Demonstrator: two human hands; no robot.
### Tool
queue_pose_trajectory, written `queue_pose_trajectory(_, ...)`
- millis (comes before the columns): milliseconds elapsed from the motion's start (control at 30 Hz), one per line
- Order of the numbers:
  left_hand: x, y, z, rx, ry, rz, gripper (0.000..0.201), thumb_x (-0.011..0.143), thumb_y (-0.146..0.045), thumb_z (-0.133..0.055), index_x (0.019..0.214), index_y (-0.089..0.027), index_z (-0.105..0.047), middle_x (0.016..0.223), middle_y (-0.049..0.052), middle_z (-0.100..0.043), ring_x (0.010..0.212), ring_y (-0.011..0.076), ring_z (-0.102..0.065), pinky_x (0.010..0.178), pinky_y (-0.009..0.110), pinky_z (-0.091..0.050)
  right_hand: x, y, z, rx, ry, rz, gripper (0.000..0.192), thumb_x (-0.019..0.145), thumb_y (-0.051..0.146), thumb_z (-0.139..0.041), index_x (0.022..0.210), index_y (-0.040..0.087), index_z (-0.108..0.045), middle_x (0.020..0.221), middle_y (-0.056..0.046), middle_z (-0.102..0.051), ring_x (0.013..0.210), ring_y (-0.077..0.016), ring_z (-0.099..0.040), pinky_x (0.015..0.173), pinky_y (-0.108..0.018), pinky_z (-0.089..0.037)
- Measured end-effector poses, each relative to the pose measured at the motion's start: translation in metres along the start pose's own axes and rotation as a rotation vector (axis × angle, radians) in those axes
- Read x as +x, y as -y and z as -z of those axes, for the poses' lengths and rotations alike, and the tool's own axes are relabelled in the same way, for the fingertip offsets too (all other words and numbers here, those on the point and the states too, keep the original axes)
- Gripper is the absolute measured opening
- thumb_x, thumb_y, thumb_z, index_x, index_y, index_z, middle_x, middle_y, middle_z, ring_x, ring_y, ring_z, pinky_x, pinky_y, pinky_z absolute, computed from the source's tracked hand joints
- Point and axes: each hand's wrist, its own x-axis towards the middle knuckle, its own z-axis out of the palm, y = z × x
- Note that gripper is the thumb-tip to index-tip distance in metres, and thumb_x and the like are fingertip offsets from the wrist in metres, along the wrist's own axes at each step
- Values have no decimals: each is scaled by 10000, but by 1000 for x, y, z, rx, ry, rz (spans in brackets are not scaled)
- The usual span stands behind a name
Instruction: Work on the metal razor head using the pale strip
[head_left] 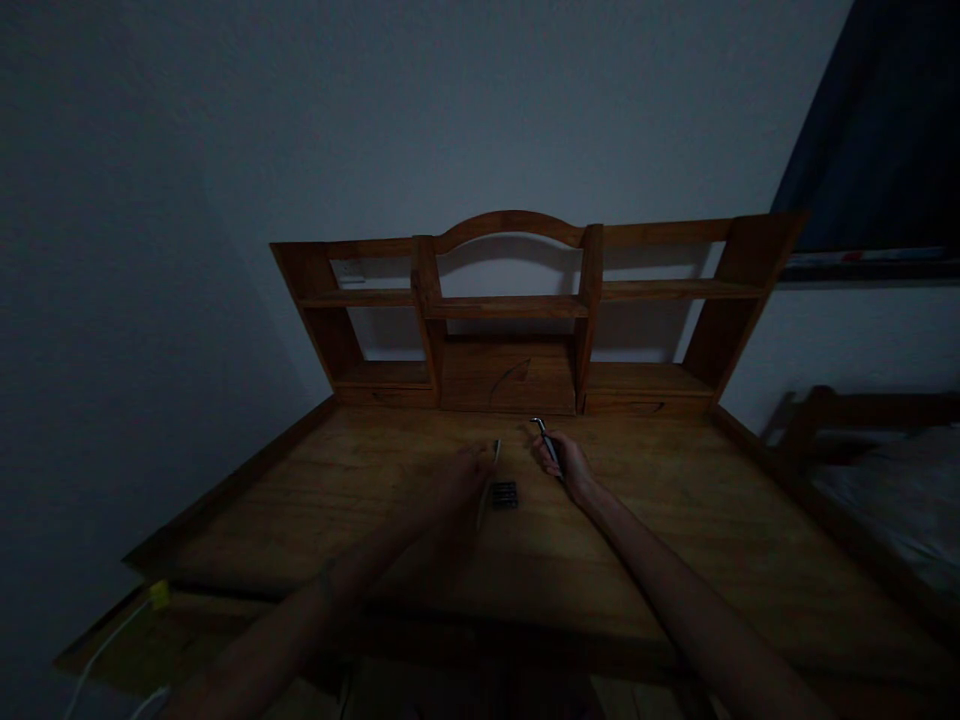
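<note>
My left hand [471, 468] is closed on a thin, pale-edged flat thing [484, 504] that stands edge-on above the desk; its broad face is turned away, so I cannot tell its kind. My right hand [568, 462] wraps round a slim dark tool with a shiny bent tip [539, 424], pointing up and left. Between the hands, several small dark cylinders [504, 494], which look like batteries, lie side by side on the wooden desk [660, 540]. Neither hand touches them, as far as the dim light shows.
A wooden shelf unit [510, 308] with small drawers rises along the desk's back edge, against a pale wall [480, 110]. At the lower left a white cable [105, 645] hangs by a yellow piece [159, 595]. A dark curtain [885, 130] and a wooden bed frame [870, 408] are at right.
</note>
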Motion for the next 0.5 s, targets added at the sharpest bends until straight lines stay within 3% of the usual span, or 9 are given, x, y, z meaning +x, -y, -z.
queue_pose_trajectory(233,28,6,-11,-15,91,9,406,776,-157,-588,1180,-182,-625,915,62,-699,865,216,-636,777,286,-482,0,1,-1,-40,-78,88,191,677,301,-608,793,149,-620,488,68,-406,389,-58,-271,343,-182,-160)
queue_pose_trajectory(400,53,19,-10,-48,-24,89,185,827,-183,-533,955,-147,-662,850,83,-645,835,224,-602,748,313,-445,-4,3,-2,-90,-172,102,297,693,382,-673,891,174,-593,520,72,-457,395,-62,-331,349,-172,-210)
queue_pose_trajectory(500,68,26,-16,-135,-104,116,195,875,-273,-501,891,-157,-657,871,74,-623,869,211,-582,752,295,-428,-5,1,-1,-141,-230,96,411,719,498,-688,984,206,-571,509,85,-453,369,-67,-322,343,-175,-203)
